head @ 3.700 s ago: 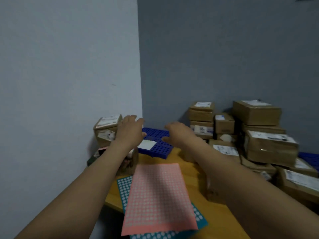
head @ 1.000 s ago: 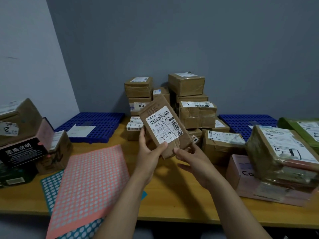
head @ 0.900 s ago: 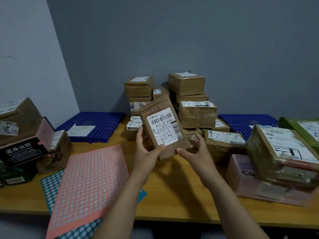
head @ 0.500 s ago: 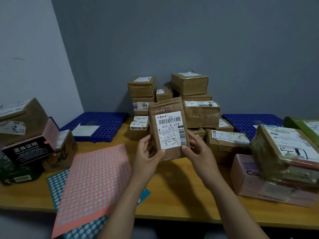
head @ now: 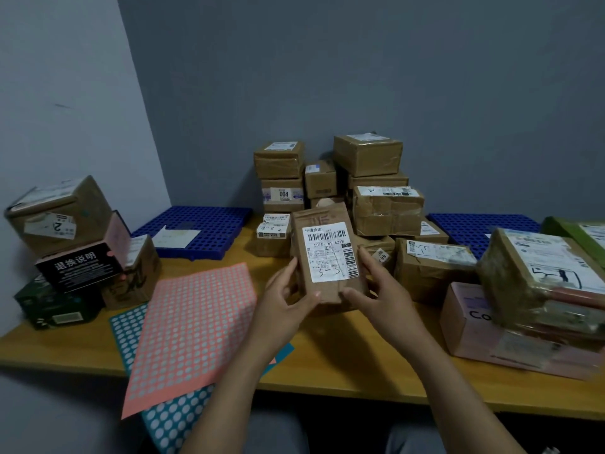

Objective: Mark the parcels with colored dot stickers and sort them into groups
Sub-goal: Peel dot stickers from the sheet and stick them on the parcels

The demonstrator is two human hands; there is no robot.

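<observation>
Two containers are on show. The left blue tray (head: 203,224), a flat perforated one, sits at the back of the wooden table (head: 343,362) by the corner of the walls, and a single white slip (head: 175,237) lies on it. The right blue tray (head: 474,231) peeks out behind the parcels, so most of it is hidden and I can't tell what it holds. Between the trays stands a pile of brown boxes (head: 386,211), all taped shut and labelled.

Now the hands. The brown parcel (head: 324,257) is up off the table, held upright in front of that pile with its white barcode label facing the camera. The left hand (head: 284,303) grips its lower left edge, with the thumb pressed on the front below the label and the fingers wrapped behind. The right hand (head: 383,296) grips the lower right edge the same way, thumb on the front and fingers along the side.

Down on the table to the left, a pink sticker sheet (head: 193,326) lies on top of a teal sticker sheet (head: 173,421), and both hang over the near edge. At far left, a tilted carton (head: 59,214) rests on a black box (head: 78,267). On the right, a plastic-wrapped parcel (head: 537,280) sits on a pink box (head: 471,322).
</observation>
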